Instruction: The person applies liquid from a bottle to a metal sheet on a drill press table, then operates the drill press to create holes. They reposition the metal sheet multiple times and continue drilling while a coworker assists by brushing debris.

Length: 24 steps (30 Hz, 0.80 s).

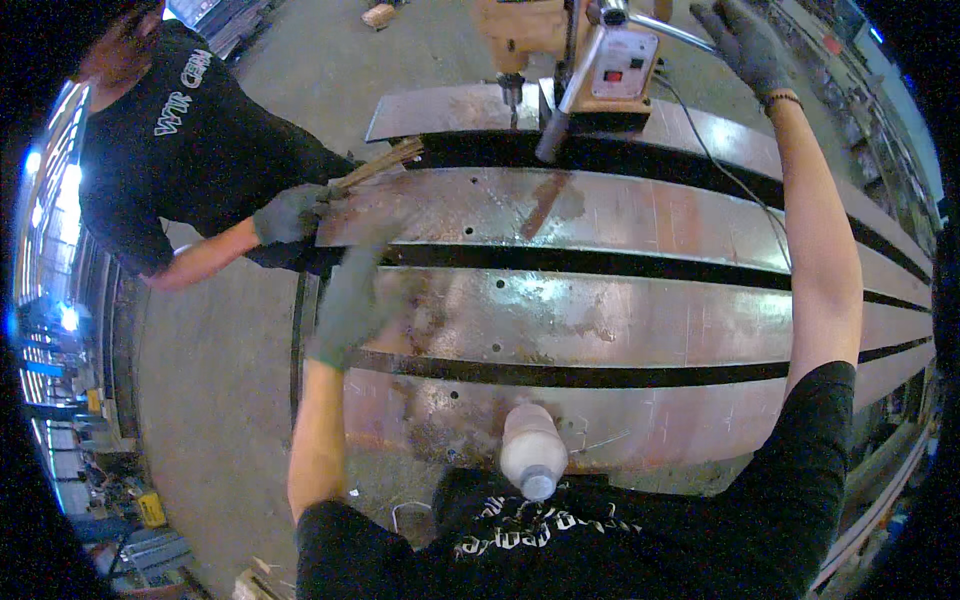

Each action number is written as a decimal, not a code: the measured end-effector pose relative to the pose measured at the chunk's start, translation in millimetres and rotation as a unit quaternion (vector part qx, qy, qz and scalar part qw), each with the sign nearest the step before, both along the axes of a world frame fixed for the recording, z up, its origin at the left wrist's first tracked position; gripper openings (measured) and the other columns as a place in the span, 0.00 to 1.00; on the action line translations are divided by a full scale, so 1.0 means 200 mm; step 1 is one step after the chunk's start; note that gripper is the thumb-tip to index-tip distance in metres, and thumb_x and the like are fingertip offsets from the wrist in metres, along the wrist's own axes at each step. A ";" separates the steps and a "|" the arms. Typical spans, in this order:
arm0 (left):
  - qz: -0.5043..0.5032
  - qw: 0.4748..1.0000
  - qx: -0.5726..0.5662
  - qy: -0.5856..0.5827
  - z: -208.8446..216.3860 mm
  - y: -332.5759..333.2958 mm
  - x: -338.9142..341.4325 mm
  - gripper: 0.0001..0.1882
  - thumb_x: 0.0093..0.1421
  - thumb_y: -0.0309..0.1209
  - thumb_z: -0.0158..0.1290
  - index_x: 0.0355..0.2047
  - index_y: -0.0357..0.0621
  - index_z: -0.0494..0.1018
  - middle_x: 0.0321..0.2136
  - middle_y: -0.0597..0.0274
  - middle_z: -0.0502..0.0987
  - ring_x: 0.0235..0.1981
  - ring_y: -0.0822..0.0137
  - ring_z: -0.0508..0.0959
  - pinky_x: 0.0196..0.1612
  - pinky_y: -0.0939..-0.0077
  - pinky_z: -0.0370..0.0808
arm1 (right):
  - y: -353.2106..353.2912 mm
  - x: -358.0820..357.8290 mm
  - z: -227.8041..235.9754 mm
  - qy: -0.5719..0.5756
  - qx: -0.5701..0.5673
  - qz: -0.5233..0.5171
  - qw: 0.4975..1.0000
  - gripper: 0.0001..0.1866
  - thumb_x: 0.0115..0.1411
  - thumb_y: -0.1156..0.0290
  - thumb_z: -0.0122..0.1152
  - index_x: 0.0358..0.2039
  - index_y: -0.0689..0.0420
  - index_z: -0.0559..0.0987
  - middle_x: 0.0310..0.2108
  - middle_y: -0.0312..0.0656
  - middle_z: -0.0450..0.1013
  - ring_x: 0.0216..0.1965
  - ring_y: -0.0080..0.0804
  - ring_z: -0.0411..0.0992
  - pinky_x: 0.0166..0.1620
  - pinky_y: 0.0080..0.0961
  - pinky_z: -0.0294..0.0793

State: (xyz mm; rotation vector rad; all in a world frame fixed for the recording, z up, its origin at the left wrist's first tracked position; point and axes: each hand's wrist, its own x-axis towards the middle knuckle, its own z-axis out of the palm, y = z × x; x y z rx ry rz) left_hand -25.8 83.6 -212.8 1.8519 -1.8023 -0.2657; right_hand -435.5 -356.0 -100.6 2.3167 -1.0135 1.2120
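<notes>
My right hand [748,50], in a grey glove, is at the end of a metal feed lever [668,31] on a magnetic drill [615,70]; its fingers appear closed round the lever. The drill stands on long steel bars, its bit [513,92] pointing down at the far bar [450,110]. My left hand [350,305], also gloved, is over the left part of the bars and smeared by motion, so its fingers are unclear. Nearest to me, a whitish plastic bottle [532,447] with a grey cap is on the near bar [640,430].
At the left a co-worker in a black shirt reaches in, a gloved hand [290,213] holding a thin wooden strip [383,163]. Dark gaps part the bars, which have small drilled holes and wet patches. A cable [712,150] runs from the drill across the bars.
</notes>
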 end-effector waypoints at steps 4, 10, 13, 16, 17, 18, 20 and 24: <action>-0.138 0.963 0.189 0.135 -0.01 0.25 -0.20 0.43 0.58 0.47 0.66 0.69 0.42 0.65 0.69 0.44 0.65 0.69 0.46 0.66 0.72 0.57 0.61 | 0.24 0.35 0.66 0.030 -0.238 0.089 0.967 0.26 0.63 0.50 0.67 0.47 0.62 0.80 0.32 0.50 0.79 0.33 0.45 0.78 0.37 0.38 0.79; -0.264 0.938 0.153 0.165 -0.12 0.45 -0.41 0.52 0.50 0.44 0.71 0.71 0.39 0.60 0.70 0.41 0.62 0.71 0.42 0.63 0.73 0.53 0.59 | 0.89 0.96 1.04 0.054 0.393 0.317 0.862 0.35 0.66 0.40 0.60 0.53 0.62 0.79 0.36 0.46 0.81 0.34 0.37 0.79 0.38 0.33 0.81; -0.240 0.939 0.152 0.195 -0.08 0.49 -0.53 0.58 0.44 0.46 0.74 0.72 0.39 0.58 0.71 0.40 0.61 0.71 0.41 0.62 0.74 0.53 0.58 | 0.83 1.16 1.01 0.173 0.431 0.204 0.862 0.36 0.67 0.37 0.56 0.53 0.61 0.79 0.39 0.45 0.82 0.34 0.32 0.79 0.38 0.31 0.83; -0.206 0.935 0.199 0.212 0.02 0.53 -0.60 0.60 0.41 0.48 0.75 0.72 0.40 0.58 0.70 0.40 0.63 0.70 0.42 0.63 0.73 0.54 0.60 | 0.74 1.19 0.98 0.104 0.484 0.291 0.818 0.33 0.67 0.40 0.58 0.52 0.60 0.80 0.43 0.47 0.83 0.35 0.32 0.80 0.36 0.30 0.83; -0.228 0.928 0.188 0.228 -0.02 0.52 -0.63 0.60 0.41 0.48 0.75 0.71 0.40 0.59 0.69 0.41 0.64 0.70 0.42 0.64 0.72 0.55 0.61 | 0.65 1.16 0.94 0.097 0.502 0.269 0.816 0.31 0.67 0.41 0.58 0.52 0.60 0.81 0.42 0.47 0.83 0.35 0.32 0.81 0.36 0.30 0.83; -0.240 0.924 0.176 0.240 -0.04 0.53 -0.64 0.60 0.41 0.47 0.76 0.71 0.41 0.59 0.68 0.41 0.65 0.69 0.43 0.65 0.72 0.55 0.62 | 0.56 1.19 0.91 0.091 0.516 0.258 0.812 0.30 0.67 0.42 0.58 0.51 0.59 0.81 0.42 0.47 0.83 0.35 0.31 0.81 0.36 0.30 0.84; -0.256 0.921 0.148 0.254 -0.11 0.51 -0.66 0.58 0.41 0.46 0.76 0.70 0.41 0.61 0.66 0.42 0.68 0.68 0.43 0.67 0.71 0.55 0.64 | 0.45 1.24 0.90 0.125 0.580 0.228 0.772 0.26 0.68 0.45 0.59 0.50 0.56 0.83 0.40 0.44 0.84 0.37 0.31 0.82 0.38 0.29 0.84; -0.269 0.914 0.128 0.275 -0.32 0.51 -0.74 0.55 0.42 0.47 0.76 0.67 0.43 0.64 0.62 0.44 0.72 0.64 0.45 0.71 0.68 0.54 0.67 | 0.53 1.35 0.86 0.151 0.520 0.181 0.821 0.24 0.66 0.49 0.63 0.52 0.55 0.83 0.41 0.38 0.84 0.38 0.27 0.82 0.41 0.28 0.83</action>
